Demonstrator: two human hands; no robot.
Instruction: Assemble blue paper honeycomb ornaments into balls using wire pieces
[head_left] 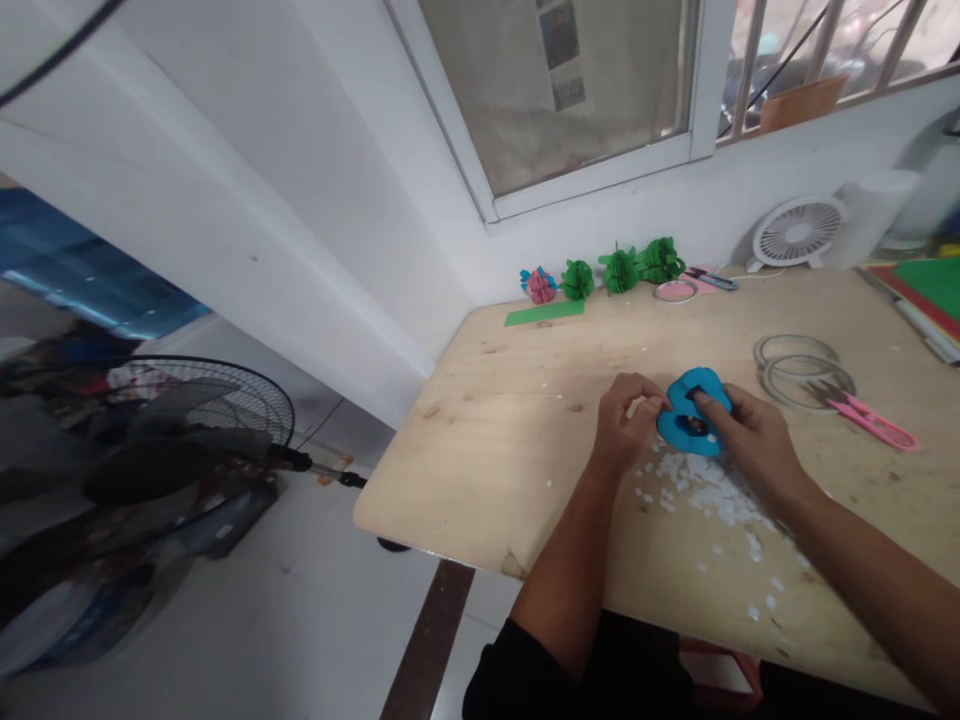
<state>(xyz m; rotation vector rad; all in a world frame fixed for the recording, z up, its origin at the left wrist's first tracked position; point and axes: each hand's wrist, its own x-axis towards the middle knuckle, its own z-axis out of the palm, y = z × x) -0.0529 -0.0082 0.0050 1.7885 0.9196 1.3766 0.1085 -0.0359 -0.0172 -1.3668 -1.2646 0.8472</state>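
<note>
Soft, even light; blurred, stretched edges.

No lettering, brand, number or sign can be read across the workspace. On the windowpane (495,120), a column of small, dark rectangular patches (560,38) stands out against the grey glass, too blurred to show whether any of them bears words or figures.
</note>
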